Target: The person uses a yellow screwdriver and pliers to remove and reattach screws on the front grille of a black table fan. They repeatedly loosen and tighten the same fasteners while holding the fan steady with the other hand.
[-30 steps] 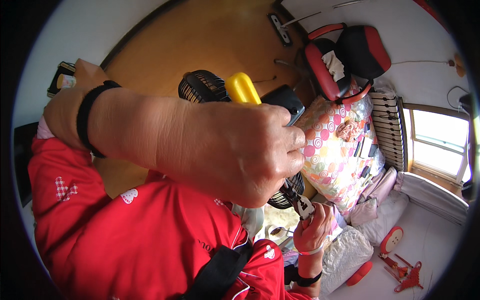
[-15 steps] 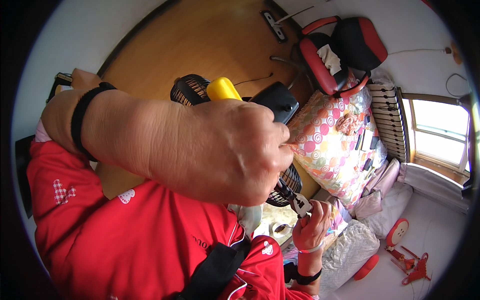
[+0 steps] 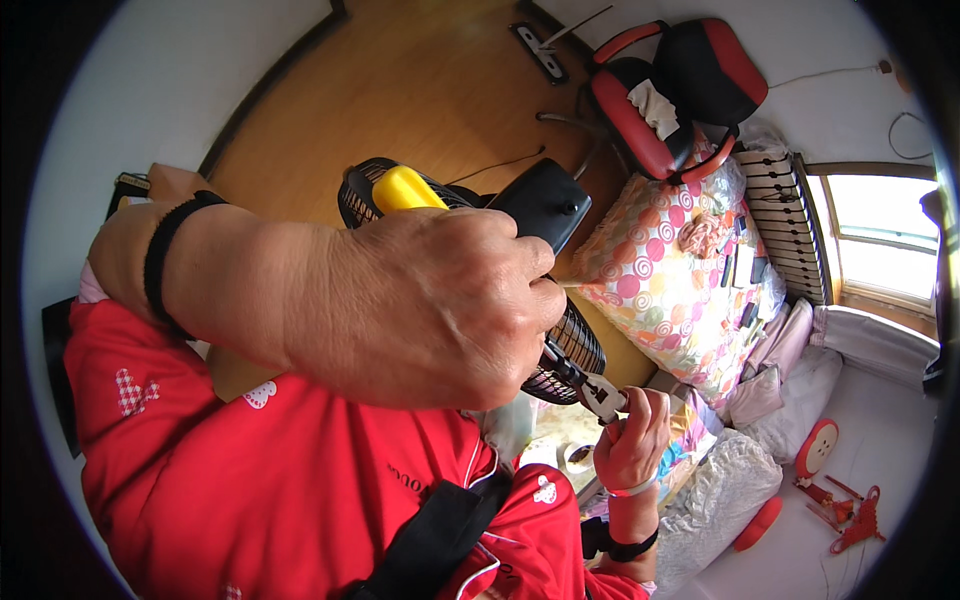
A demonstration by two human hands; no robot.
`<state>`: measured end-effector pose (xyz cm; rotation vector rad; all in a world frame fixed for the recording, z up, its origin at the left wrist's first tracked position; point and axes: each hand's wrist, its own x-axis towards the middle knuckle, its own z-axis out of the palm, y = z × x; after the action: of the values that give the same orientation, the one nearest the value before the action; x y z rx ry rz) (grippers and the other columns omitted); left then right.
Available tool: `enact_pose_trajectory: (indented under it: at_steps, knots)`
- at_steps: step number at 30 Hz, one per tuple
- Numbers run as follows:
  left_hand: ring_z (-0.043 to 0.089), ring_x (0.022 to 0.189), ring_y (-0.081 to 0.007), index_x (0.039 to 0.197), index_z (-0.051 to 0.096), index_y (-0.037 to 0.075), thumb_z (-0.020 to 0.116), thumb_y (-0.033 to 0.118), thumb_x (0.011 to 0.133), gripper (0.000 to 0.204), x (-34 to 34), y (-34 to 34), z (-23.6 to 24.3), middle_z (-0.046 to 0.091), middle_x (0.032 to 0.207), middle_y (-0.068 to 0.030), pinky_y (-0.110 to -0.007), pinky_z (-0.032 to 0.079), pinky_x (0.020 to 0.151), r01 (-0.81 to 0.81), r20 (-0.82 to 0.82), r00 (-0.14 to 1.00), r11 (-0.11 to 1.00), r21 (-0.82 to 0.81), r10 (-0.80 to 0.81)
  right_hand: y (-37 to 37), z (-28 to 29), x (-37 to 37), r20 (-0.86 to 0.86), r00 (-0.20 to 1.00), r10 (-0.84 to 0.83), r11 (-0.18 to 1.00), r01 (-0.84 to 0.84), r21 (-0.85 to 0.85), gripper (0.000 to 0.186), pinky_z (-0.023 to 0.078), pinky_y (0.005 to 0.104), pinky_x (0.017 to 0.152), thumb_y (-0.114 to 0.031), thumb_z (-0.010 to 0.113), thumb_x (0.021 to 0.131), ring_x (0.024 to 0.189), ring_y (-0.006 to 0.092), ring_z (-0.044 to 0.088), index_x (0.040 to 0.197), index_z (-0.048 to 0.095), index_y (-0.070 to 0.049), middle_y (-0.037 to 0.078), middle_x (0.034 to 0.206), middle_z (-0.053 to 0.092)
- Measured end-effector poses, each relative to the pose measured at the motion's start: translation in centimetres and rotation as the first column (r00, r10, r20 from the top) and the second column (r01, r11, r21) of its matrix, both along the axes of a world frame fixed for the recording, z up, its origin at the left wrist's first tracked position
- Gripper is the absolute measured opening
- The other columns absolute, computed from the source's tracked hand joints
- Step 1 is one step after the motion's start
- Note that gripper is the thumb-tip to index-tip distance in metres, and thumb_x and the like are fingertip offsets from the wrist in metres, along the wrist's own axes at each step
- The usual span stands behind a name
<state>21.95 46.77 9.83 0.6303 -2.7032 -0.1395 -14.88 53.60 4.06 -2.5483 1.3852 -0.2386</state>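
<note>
My left hand (image 3: 430,300) is closed in a fist across the middle of a black electric fan; what its fingers wrap round is hidden. A rounded yellow handle (image 3: 405,189) sticks out beyond that hand, beside the fan's black housing (image 3: 545,205). Parts of the fan's wire guard (image 3: 575,350) show on both sides of the fist. Lower right, my right hand (image 3: 635,440) is closed on a silver-headed hand tool (image 3: 602,398), a wrench or pliers. The tool's head meets a dark, narrow part (image 3: 562,362) by the guard.
Past the fan, a red and black chair (image 3: 650,110) stands on the wooden floor near a flat mop (image 3: 540,52). A patterned cloth (image 3: 670,270) with small items lies to the right, below a window (image 3: 885,235). A roll of tape (image 3: 578,457) lies near my right hand.
The yellow handle has shifted left and tilted flatter. My left hand has moved slightly left, while my right hand and the silver-headed tool sit a little farther right in view.
</note>
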Motion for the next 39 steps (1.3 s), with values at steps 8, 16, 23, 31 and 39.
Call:
enact_pose_trajectory:
  at_steps: [8,16,23,31,39]
  knots:
    - [0.057,0.075,-0.0168,0.087,0.075,0.000,0.072,0.014,0.076,0.019,-0.7,0.1,-0.9,0.058,0.079,-0.0006,-0.030,0.040,0.058,0.031,-0.079,0.996,0.993,-0.112,-0.040,0.1,0.0,0.2,0.063,0.998,0.007,1.000,-0.007,-0.004,0.057,0.046,0.0513,0.076,0.012,0.058,0.072,0.087,0.0414,0.056,0.128,0.054,0.002,0.021,0.101,0.055]
    - [0.064,0.070,-0.0271,0.073,0.062,0.003,0.069,0.014,0.067,0.015,-0.8,-0.6,-0.5,0.060,0.075,-0.0089,-0.040,0.053,0.059,0.104,-0.069,0.992,0.994,0.024,-0.103,0.6,0.1,0.4,0.064,0.998,-0.008,1.000,0.009,-0.008,0.052,0.048,0.0520,0.080,0.010,0.064,0.079,0.091,0.0427,0.057,0.130,0.052,0.002,0.022,0.109,0.058]
    - [0.063,0.075,-0.0292,0.094,0.069,0.002,0.070,0.013,0.072,0.025,-0.7,-0.7,0.3,0.062,0.085,-0.0102,-0.040,0.053,0.065,0.080,0.061,0.995,0.995,0.062,-0.084,0.9,-0.2,0.4,0.083,0.997,-0.008,0.999,0.011,-0.036,0.055,0.048,0.0513,0.081,0.007,0.069,0.079,0.093,0.0421,0.058,0.131,0.051,0.002,0.022,0.107,0.057]
    - [0.064,0.075,-0.0313,0.106,0.074,-0.001,0.069,0.003,0.075,0.032,-1.0,0.3,0.6,0.064,0.085,-0.0120,-0.041,0.052,0.064,-0.045,0.055,0.998,0.977,0.207,0.034,1.0,-0.6,0.0,0.049,0.998,-0.027,0.998,0.029,-0.054,0.051,0.047,0.0500,0.084,-0.012,0.077,0.085,0.099,0.0410,0.058,0.129,0.054,0.001,0.020,0.111,0.056]
    - [0.067,0.077,-0.0365,0.104,0.073,-0.001,0.068,-0.007,0.074,0.032,-1.1,0.7,0.5,0.066,0.082,-0.0143,-0.044,0.053,0.065,-0.118,0.084,0.992,0.921,0.372,0.093,1.0,-1.3,-0.1,0.095,0.995,-0.023,0.997,0.030,-0.077,0.042,0.047,0.0490,0.077,0.000,0.074,0.082,0.087,0.0393,0.056,0.120,0.056,0.000,0.018,0.097,0.055]
